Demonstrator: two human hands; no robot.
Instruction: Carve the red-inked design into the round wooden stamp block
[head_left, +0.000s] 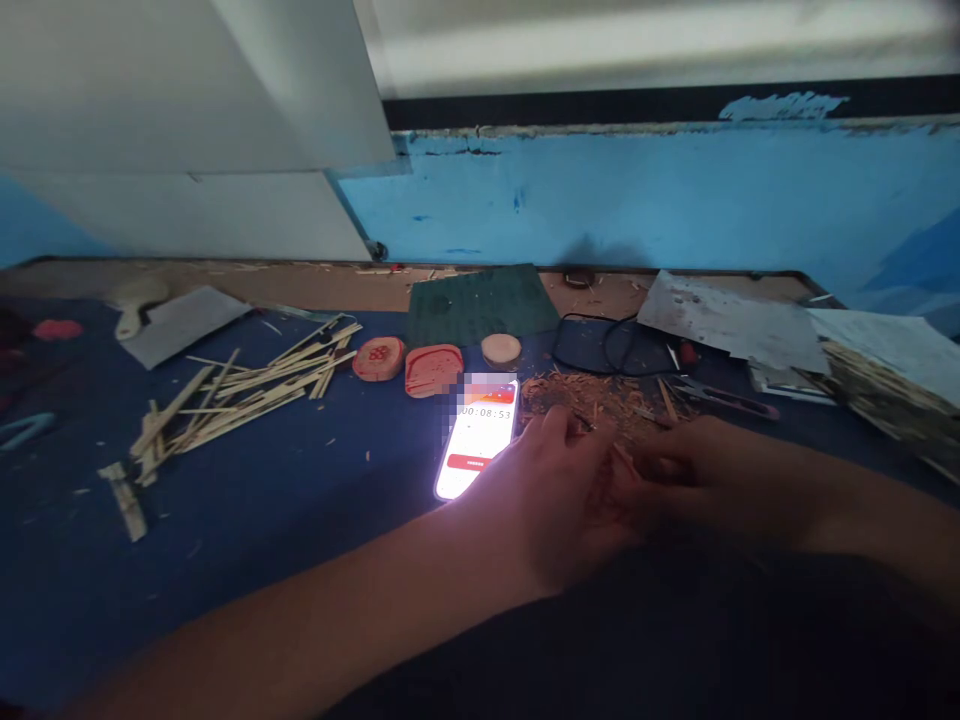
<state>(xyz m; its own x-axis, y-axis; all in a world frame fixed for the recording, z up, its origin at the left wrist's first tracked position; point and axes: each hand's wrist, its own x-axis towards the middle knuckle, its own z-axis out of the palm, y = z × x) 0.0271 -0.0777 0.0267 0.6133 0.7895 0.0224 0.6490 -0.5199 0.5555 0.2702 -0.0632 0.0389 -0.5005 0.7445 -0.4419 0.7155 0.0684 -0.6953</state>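
Observation:
My left hand (559, 490) is closed around a pinkish-red piece (621, 472), mostly hidden by the fingers. It resembles the red-stained wooden blocks nearby, but its full shape does not show. My right hand (694, 465) is closed against the right side of that piece, fingers curled; whatever it grips is hidden in shadow. Just behind both hands lies a heap of wood shavings (600, 396). A lit phone (480, 430) showing a timer rests left of my left hand. Beyond it sit a block with a carved flower (379, 359), a red-stained block (434, 371) and a pale round block (501, 350).
Thin wooden sticks (255, 390) are scattered on the left of the dark blue table cover (285, 540). A dark green sheet (480, 303) lies at the back. To the right are a black cord (592, 368), a cutter knife (731, 398) and stained papers (731, 320).

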